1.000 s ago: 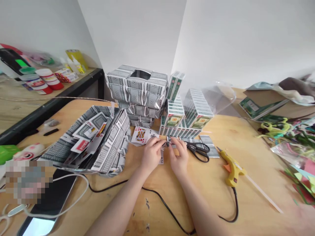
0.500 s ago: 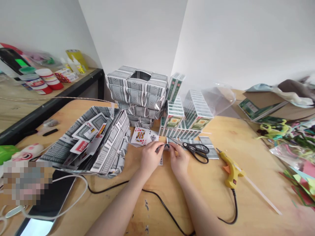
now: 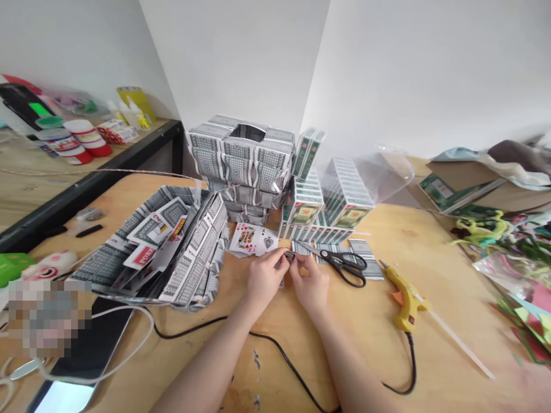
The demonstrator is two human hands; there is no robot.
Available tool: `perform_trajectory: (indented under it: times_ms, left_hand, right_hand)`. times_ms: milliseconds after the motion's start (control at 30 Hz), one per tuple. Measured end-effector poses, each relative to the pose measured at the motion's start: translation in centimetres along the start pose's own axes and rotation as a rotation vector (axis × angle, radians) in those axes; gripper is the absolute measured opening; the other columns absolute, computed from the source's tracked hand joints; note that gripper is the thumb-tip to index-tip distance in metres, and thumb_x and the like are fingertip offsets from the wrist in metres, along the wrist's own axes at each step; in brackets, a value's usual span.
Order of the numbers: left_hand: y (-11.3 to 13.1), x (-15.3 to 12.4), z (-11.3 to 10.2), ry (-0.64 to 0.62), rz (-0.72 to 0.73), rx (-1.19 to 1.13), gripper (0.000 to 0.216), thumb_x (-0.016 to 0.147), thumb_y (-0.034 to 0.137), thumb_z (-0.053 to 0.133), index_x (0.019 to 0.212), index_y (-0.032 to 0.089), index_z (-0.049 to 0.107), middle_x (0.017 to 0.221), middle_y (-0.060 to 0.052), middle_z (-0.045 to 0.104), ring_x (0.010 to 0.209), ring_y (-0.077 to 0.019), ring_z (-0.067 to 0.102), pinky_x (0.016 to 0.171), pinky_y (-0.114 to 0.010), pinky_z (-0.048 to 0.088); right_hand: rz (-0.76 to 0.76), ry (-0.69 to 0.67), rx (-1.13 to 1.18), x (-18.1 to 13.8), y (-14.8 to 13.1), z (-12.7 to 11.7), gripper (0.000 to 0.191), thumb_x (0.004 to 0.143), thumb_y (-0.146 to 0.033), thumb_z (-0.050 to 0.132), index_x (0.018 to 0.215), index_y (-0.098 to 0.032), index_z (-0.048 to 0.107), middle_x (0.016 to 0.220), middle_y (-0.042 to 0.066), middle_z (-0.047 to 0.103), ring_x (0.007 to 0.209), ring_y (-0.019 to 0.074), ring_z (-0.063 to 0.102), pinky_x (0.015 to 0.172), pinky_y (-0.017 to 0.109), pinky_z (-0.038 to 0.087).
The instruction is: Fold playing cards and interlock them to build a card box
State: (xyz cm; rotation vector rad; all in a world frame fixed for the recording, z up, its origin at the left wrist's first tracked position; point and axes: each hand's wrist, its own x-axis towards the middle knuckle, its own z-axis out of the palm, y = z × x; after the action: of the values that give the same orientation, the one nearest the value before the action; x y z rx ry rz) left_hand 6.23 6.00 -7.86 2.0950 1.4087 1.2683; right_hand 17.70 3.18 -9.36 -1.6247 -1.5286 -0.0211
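Over the middle of the table, my left hand and my right hand meet at the fingertips. Both are closed in a pinch on a small folded playing card, dark grey and mostly covered by the fingers. Just beyond my left hand lie face-up playing cards, a king and an ace among them. Black-handled scissors rest to the right of my right hand, on top of face-down grey patterned cards. Part of another card shows under my hands.
A box woven from cards holds loose cards on the left; a larger card-built piece stands behind. Stacked card packs are at the back. A yellow glue gun lies right, its black cable crossing the front.
My fingertips have drawn closer together, with my right hand shifting slightly left. The folded card between them has turned and is more covered. Scissors and glue gun stay put.
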Motion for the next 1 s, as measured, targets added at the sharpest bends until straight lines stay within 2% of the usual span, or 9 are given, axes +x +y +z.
perform_trajectory:
  times_ms: [167,300,433,633,867,1000]
  left_hand:
    - [-0.06,0.05,-0.02,-0.031,-0.010,0.033,0.025,0.075,0.012,0.050,0.093,0.020,0.065,0.084,-0.003,0.070,0.069,-0.0138,0.065,0.069,-0.023,0.050]
    - [-0.19,0.18,-0.10,-0.021,-0.029,-0.013,0.028,0.075,0.011,0.049,0.095,0.021,0.065,0.087,-0.002,0.070,0.071,-0.0131,0.065,0.071,-0.022,0.050]
    - [-0.50,0.42,-0.15,-0.036,-0.077,-0.105,0.033,0.076,0.012,0.047,0.104,0.022,0.062,0.097,-0.003,0.068,0.080,-0.0134,0.064,0.075,-0.023,0.050]
    - [-0.71,0.56,0.04,-0.090,-0.179,-0.266,0.045,0.077,0.015,0.048,0.121,0.020,0.047,0.112,-0.005,0.061,0.099,-0.0151,0.059,0.088,-0.028,0.046]
    - [-0.84,0.66,-0.13,-0.133,-0.219,-0.227,0.040,0.075,0.013,0.046,0.115,0.018,0.054,0.110,-0.008,0.062,0.098,-0.0179,0.059,0.085,-0.030,0.048]
    - [-0.76,0.80,-0.30,-0.121,-0.194,-0.253,0.043,0.074,0.012,0.047,0.116,0.018,0.054,0.114,-0.007,0.059,0.104,-0.0177,0.055,0.092,-0.032,0.043]
  right_hand:
    - [0.020,-0.022,-0.031,-0.01,-0.04,0.10,0.018,0.078,-0.026,0.047,0.085,-0.018,0.061,0.067,0.001,0.068,0.056,0.0157,0.063,0.053,0.024,0.044]
    - [0.102,-0.067,0.005,0.09,-0.20,-0.13,0.021,0.077,-0.026,0.046,0.088,-0.018,0.061,0.070,0.003,0.068,0.060,0.0168,0.064,0.055,0.024,0.046]
    - [0.189,-0.118,0.072,0.18,-0.21,-0.35,0.024,0.076,-0.027,0.045,0.091,-0.018,0.062,0.074,0.005,0.069,0.063,0.0183,0.064,0.057,0.026,0.047]
    - [0.239,-0.122,0.148,0.21,-0.09,-0.23,0.024,0.075,-0.025,0.045,0.093,-0.020,0.062,0.075,0.005,0.069,0.066,0.0194,0.064,0.059,0.027,0.048]
    - [0.332,-0.186,0.265,0.18,0.01,0.12,0.025,0.075,-0.027,0.045,0.094,-0.018,0.061,0.076,0.006,0.069,0.066,0.0196,0.064,0.059,0.028,0.048]
    - [0.349,-0.207,0.420,0.10,0.41,0.38,0.028,0.078,-0.028,0.043,0.097,-0.016,0.058,0.082,0.008,0.068,0.068,0.0191,0.064,0.059,0.028,0.049]
